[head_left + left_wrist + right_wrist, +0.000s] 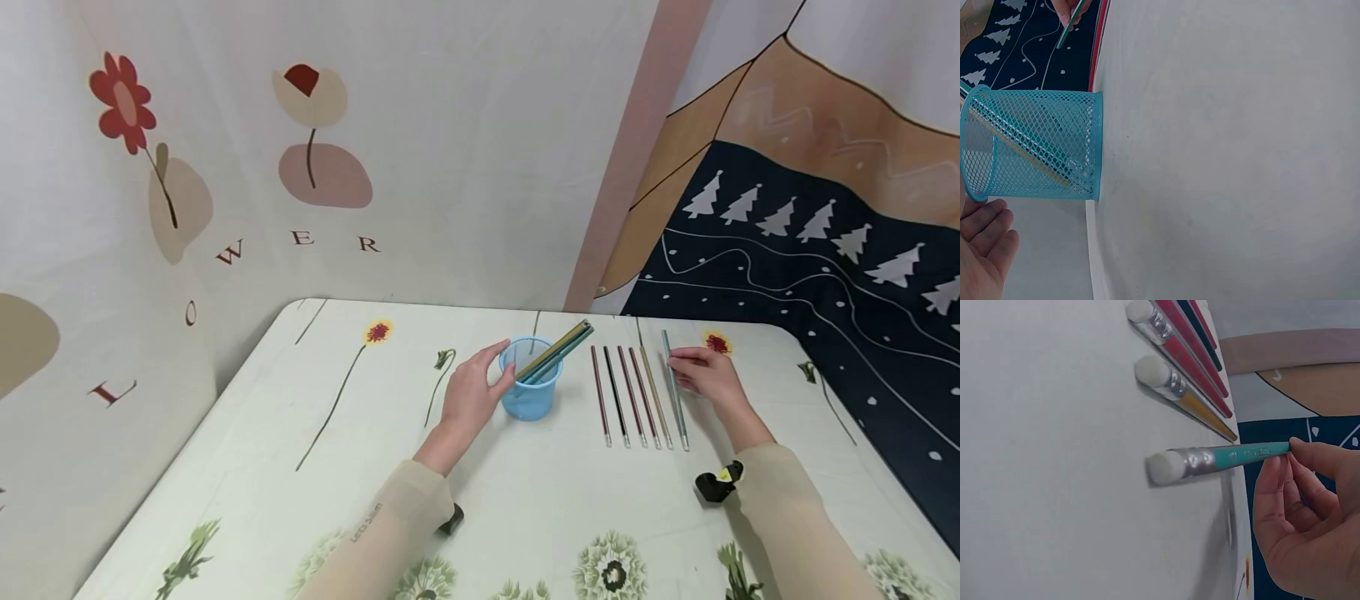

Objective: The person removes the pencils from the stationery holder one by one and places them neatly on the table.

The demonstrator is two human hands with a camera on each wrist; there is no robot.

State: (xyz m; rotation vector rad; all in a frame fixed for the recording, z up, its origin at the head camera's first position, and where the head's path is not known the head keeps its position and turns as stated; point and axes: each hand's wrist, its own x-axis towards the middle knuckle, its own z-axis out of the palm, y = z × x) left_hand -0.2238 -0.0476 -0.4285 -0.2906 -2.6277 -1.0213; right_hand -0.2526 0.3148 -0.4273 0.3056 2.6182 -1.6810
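Distinctly teal pencil (1225, 459) in right hand (1310, 515); silvery ferrule (1199, 462), white eraser (1166, 467).

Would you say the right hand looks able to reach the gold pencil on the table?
Probably yes: nothing covers the gold pencil and it lies close by, though the right hand pinches a teal pencil.

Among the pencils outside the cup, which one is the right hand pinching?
The teal pencil, rightmost in the head view. The other five pencils, three red, one dark, one gold, lie untouched by the right hand.
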